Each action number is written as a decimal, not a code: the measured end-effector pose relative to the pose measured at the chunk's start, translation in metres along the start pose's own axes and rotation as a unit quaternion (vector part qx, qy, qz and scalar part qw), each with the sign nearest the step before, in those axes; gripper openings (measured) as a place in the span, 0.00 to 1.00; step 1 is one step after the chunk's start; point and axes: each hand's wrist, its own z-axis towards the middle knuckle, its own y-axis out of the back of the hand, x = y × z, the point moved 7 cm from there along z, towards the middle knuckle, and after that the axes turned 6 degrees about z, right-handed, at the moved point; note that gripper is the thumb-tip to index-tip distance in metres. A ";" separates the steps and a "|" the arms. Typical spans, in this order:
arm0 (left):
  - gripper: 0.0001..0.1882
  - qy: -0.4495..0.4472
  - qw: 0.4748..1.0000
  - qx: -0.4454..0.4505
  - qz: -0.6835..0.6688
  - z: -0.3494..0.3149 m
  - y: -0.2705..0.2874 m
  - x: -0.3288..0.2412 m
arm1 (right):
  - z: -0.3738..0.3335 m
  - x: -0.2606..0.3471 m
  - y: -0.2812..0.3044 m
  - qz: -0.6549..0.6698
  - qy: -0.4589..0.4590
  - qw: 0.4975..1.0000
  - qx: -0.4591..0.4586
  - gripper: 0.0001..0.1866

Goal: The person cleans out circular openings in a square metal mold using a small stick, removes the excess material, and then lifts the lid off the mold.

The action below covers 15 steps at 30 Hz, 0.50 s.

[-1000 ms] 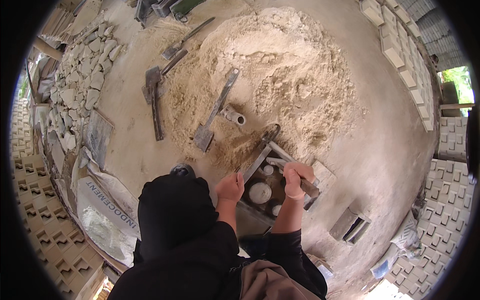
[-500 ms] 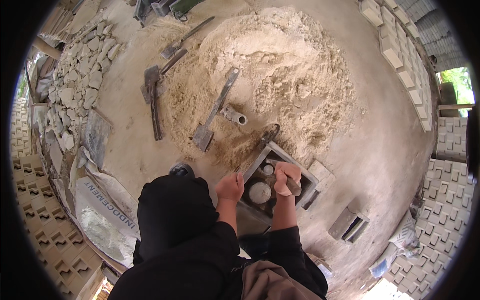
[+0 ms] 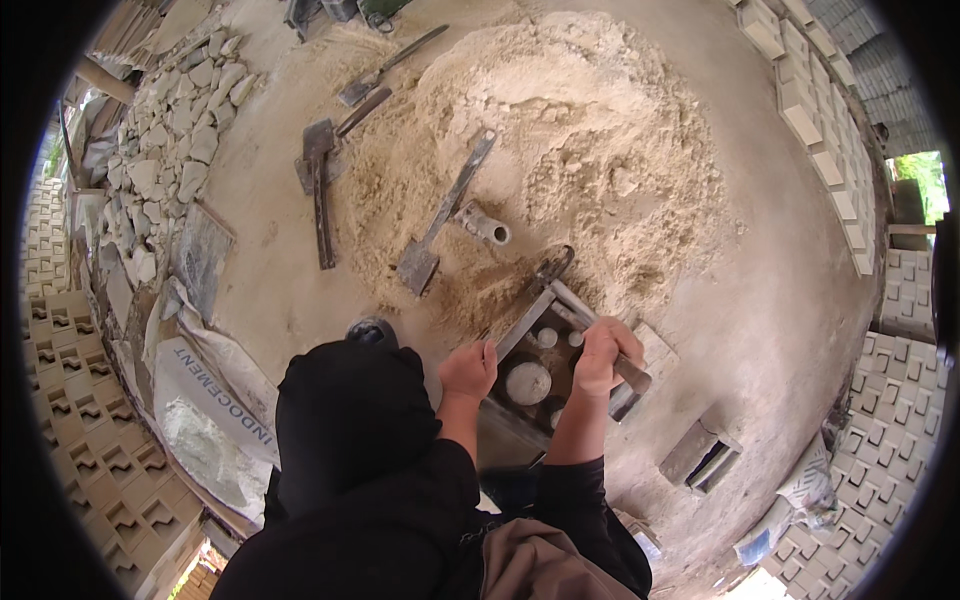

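Right hand [image 3: 605, 355] wraps its fingers round a wooden handle [image 3: 634, 377] at the frame [image 3: 527, 322]; left hand [image 3: 467, 371] is curled, hold unclear. Apparently tool work; next needs steadiness.

Block capitals [image 3: 222, 402] on pale sack [image 3: 185, 388]

right hand [image 3: 603, 354]: wrapped around wooden handle [image 3: 633, 376] | left hand [image 3: 468, 370]: curled beside rectangular mould [image 3: 524, 323] | mould: pale round discs [image 3: 528, 383] inside | beyond: sandy mound [image 3: 610, 130], short pipe [image 3: 480, 221], flat-bladed spade [image 3: 418, 268]
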 end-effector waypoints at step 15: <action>0.18 0.015 1.000 0.019 0.005 -0.005 -0.007 0.008 | -0.003 -0.019 -0.009 -0.103 0.044 0.994 0.005 0.11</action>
